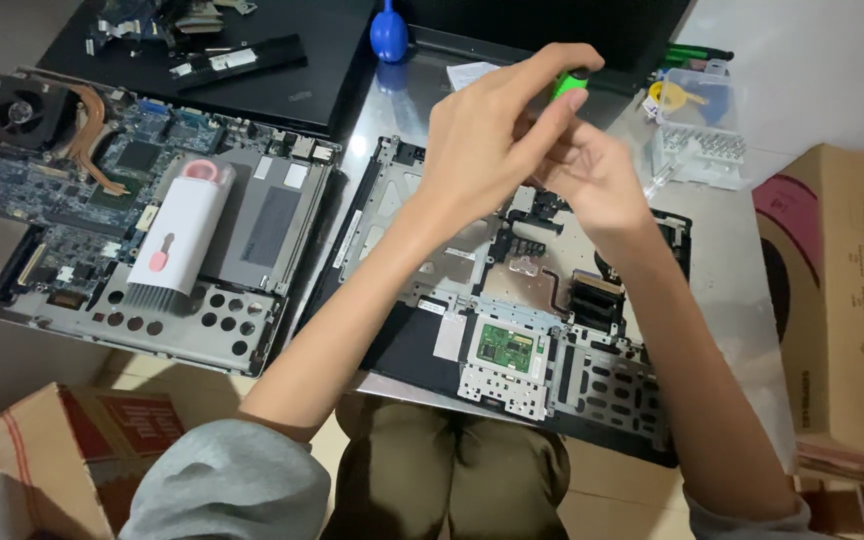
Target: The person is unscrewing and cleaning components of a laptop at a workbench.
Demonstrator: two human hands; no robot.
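Note:
My left hand (492,140) is raised over a stripped laptop frame (512,330), its fingers pinched on the green top of a screwdriver (570,82). Just below and to the right, my right hand (597,180) curls around the tool's lower part; the shaft and tip are hidden by my fingers. The frame lies on the table in front of me, showing a small green circuit board (505,347) and perforated metal brackets.
At left lies an opened laptop base with a motherboard (102,170), fan, and a white-and-pink cleaning brush (174,235). A blue air blower (388,32) and black lid sit behind. A clear parts box (697,130) is at right, with cardboard boxes (837,290) right and lower left.

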